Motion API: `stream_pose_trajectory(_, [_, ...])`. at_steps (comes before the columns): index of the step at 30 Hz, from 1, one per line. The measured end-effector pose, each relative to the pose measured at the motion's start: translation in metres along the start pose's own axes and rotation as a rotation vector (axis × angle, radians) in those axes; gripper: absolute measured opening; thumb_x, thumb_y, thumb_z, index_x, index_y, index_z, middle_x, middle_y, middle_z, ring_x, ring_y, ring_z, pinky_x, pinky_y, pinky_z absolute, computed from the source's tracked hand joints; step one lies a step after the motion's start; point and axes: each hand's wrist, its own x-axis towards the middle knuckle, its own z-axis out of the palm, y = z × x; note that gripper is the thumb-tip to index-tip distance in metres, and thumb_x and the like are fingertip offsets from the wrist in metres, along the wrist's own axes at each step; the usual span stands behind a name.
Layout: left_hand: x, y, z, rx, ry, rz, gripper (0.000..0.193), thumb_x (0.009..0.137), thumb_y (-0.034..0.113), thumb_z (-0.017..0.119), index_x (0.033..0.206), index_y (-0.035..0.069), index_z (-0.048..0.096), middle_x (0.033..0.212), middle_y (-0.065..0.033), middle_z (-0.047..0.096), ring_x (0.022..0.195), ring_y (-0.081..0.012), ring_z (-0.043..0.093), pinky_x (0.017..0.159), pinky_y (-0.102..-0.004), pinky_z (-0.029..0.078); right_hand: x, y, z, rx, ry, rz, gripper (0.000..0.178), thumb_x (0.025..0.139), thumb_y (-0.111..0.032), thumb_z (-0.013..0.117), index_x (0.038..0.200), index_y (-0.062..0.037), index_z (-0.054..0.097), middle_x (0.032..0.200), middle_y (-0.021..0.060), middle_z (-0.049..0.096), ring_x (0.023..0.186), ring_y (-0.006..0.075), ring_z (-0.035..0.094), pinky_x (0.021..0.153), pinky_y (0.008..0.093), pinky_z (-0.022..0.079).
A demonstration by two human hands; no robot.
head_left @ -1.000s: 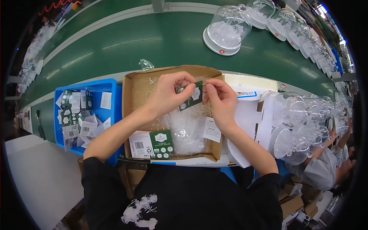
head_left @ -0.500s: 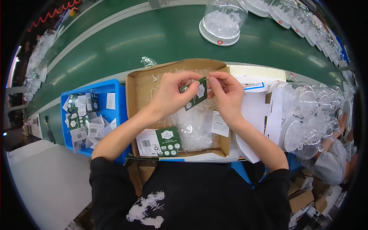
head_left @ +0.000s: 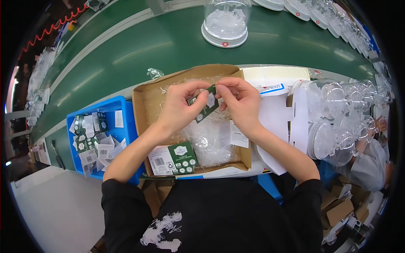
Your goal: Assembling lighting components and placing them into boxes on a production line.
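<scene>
One small dark-green rectangular printed card (head_left: 206, 110), flat and apparently of stiff paper, bears a pale emblem on the visible face and a white patch with dark bars toward its left edge. The card is held raised and slanted, its far right corner highest, its near left corner lowest. The left hand (head_left: 177, 103) grips it between thumb and fingers, the thumb covering part of the print. The right hand's (head_left: 241, 104) fingertips meet at the far right corner, hiding its exact edge.

White print (head_left: 210, 101) on held card (head_left: 204, 112), barcode (head_left: 159, 162) on label (head_left: 161, 155)
</scene>
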Motion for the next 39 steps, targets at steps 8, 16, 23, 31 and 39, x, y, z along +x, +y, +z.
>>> stream_pose_trajectory(8, [0.003,0.003,-0.01,0.116,0.023,0.029,0.021,0.088,0.006,0.06,0.106,-0.003,0.067,0.078,-0.0032,0.066,0.069,-0.0055,0.059,0.062,-0.0206,0.046,0.009,0.015,0.002,-0.178,-0.045,-0.254,0.01,0.087,-0.003,0.064,0.096,-0.0011,0.068,0.105,0.0075,0.065,0.077,0.0097,0.064,0.057,0.0214,0.053])
stream_pose_trajectory(16, [0.005,-0.02,-0.019,0.082,-0.006,-0.003,0.019,0.093,0.006,0.058,0.107,-0.006,0.064,0.087,-0.0015,0.063,0.076,-0.0047,0.055,0.066,-0.0195,0.044,0.007,0.01,0.004,-0.092,-0.051,-0.281,0.006,0.084,0.0,0.064,0.088,0.0037,0.065,0.099,0.0093,0.064,0.075,0.0133,0.064,0.067,0.0255,0.053])
stream_pose_trajectory(23, [0.003,-0.022,-0.011,0.022,-0.015,-0.007,0.018,0.093,0.004,0.056,0.107,-0.006,0.063,0.089,-0.0026,0.063,0.077,-0.005,0.056,0.068,-0.0194,0.045,-0.001,0.002,0.003,0.041,-0.067,-0.14,0.004,0.085,0.002,0.062,0.089,0.0048,0.061,0.093,0.0087,0.062,0.068,0.0133,0.064,0.062,0.0252,0.052])
stream_pose_trajectory(31, [-0.001,-0.014,-0.008,0.046,-0.005,0.012,0.017,0.093,0.002,0.053,0.104,-0.006,0.063,0.083,-0.0019,0.063,0.073,-0.0048,0.056,0.066,-0.0189,0.043,-0.001,0.0,0.005,0.005,-0.076,-0.094,0.003,0.087,0.002,0.061,0.088,0.004,0.059,0.093,0.0082,0.06,0.067,0.0126,0.063,0.058,0.0236,0.051])
stream_pose_trajectory(39, [-0.002,-0.02,-0.008,0.028,-0.056,-0.021,0.017,0.094,0.004,0.056,0.107,-0.005,0.062,0.087,-0.0015,0.063,0.075,-0.0044,0.055,0.066,-0.0181,0.042,0.0,0.001,0.003,-0.104,-0.094,-0.261,0.002,0.085,0.003,0.061,0.086,0.0048,0.06,0.095,0.0089,0.059,0.066,0.0134,0.063,0.058,0.024,0.052])
